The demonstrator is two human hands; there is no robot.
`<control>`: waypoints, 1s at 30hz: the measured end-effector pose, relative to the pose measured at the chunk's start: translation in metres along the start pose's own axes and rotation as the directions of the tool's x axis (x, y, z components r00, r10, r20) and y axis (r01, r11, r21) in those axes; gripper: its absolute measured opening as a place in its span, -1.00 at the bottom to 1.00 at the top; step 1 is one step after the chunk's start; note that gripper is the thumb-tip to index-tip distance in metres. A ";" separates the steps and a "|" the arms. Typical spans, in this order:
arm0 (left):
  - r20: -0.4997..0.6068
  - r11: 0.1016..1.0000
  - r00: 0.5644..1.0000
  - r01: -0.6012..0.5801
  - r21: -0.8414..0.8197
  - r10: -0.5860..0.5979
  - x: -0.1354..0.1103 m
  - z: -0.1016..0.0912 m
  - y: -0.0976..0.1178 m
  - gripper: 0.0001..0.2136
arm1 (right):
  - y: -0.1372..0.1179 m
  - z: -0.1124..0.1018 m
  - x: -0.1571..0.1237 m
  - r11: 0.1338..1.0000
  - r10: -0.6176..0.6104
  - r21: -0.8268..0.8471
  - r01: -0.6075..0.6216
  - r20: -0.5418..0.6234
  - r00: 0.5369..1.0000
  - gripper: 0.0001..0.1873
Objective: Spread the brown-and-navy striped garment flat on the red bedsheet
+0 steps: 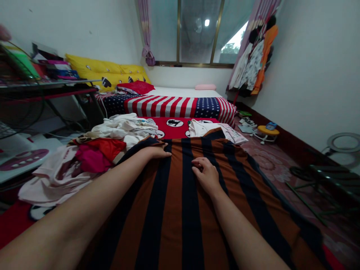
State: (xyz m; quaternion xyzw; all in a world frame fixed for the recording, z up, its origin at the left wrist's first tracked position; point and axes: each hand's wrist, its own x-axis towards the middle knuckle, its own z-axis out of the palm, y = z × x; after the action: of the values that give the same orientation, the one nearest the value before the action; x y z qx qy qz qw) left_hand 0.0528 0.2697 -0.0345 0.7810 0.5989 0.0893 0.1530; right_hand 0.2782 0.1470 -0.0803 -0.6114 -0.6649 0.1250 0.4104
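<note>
A garment with broad brown and navy stripes (pixel 176 195) lies spread out in front of me, its kind not plain from here. My left hand (pixel 159 151) rests near its far edge, thumb stretched out and apart from the index finger; the other fingers are partly hidden. On the stripes to the right, my right hand (pixel 206 174) touches the cloth with loosely bent fingers, thumb and index slightly apart. Some creases run through the garment's right side.
Heaped clothes (pixel 120 129) lie at left, beside a pale pink garment (pixel 59 178). Folded light clothes (pixel 230 134) sit beyond the striped cloth, on a red cover (pixel 176 131). A bed (pixel 165 107) stands behind. At right are a yellow stool (pixel 268 130) and a dark chair (pixel 336 180).
</note>
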 end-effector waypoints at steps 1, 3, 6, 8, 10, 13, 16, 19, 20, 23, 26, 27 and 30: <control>0.004 1.000 1.000 -0.009 -0.021 0.009 0.002 -0.005 0.003 -0.50 | 0.000 0.000 0.000 1.000 -0.002 0.004 0.002 -0.003 1.000 -0.82; -0.011 0.997 0.999 -0.034 -0.071 0.034 0.006 -0.011 0.006 -0.59 | 0.000 0.000 0.000 1.000 0.004 0.017 -0.003 -0.011 1.000 -0.83; -0.054 0.987 0.994 -0.105 -0.118 0.099 0.007 -0.014 0.003 -0.58 | 0.000 0.000 0.000 0.999 0.019 0.037 -0.019 -0.016 1.000 -0.84; -0.081 0.959 0.985 -0.169 -0.227 0.154 0.004 -0.021 -0.002 -0.50 | 0.000 -0.001 0.000 0.999 0.024 0.045 -0.024 -0.018 1.000 -0.85; -0.099 0.870 0.984 -0.176 -0.460 0.147 0.000 -0.036 -0.012 -0.45 | -0.001 -0.001 0.000 0.999 0.025 0.045 -0.024 -0.021 0.999 -0.85; 0.002 0.644 0.995 -0.063 -0.762 0.100 -0.008 -0.074 -0.036 -0.51 | -0.003 -0.002 0.001 0.999 0.028 0.035 -0.027 -0.016 0.999 -0.85; 0.059 0.685 0.980 -0.089 -0.723 0.190 -0.009 -0.107 -0.068 -0.42 | -0.004 -0.002 0.002 0.999 0.038 0.017 -0.038 -0.010 0.999 -0.85; -0.079 0.869 0.963 -0.267 -0.416 0.258 -0.007 -0.114 -0.093 -0.42 | -0.002 -0.001 0.002 0.999 0.036 0.000 -0.036 -0.010 0.999 -0.85; -0.127 0.903 0.937 -0.347 -0.253 0.324 -0.008 -0.111 -0.097 -0.51 | -0.001 -0.001 0.002 1.000 0.031 0.000 -0.031 -0.010 0.999 -0.85; -0.162 0.830 0.820 -0.511 0.223 0.548 -0.017 -0.098 -0.098 -0.79 | 0.002 0.000 0.002 1.000 0.010 0.018 -0.010 -0.009 1.000 -0.85; -0.267 0.757 0.744 -0.456 0.468 0.613 -0.039 -0.088 -0.091 -0.72 | 0.005 0.001 0.003 0.999 -0.003 0.032 0.003 -0.009 1.000 -0.86; -0.321 0.758 0.725 -0.413 0.505 0.609 -0.049 -0.087 -0.089 -0.71 | 0.006 0.001 0.003 0.999 -0.004 0.033 0.004 -0.009 1.000 -0.86; -0.364 0.756 0.717 -0.343 0.557 0.594 -0.074 -0.085 -0.088 -0.69 | 0.007 0.002 0.003 1.000 0.000 0.026 0.000 -0.009 1.000 -0.87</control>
State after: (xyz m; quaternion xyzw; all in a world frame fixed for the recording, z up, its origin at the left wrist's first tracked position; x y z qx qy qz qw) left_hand -0.0742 0.2304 0.0185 0.8684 0.3954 0.1925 -0.2290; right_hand 0.2821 0.1523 -0.0853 -0.6064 -0.6616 0.1309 0.4213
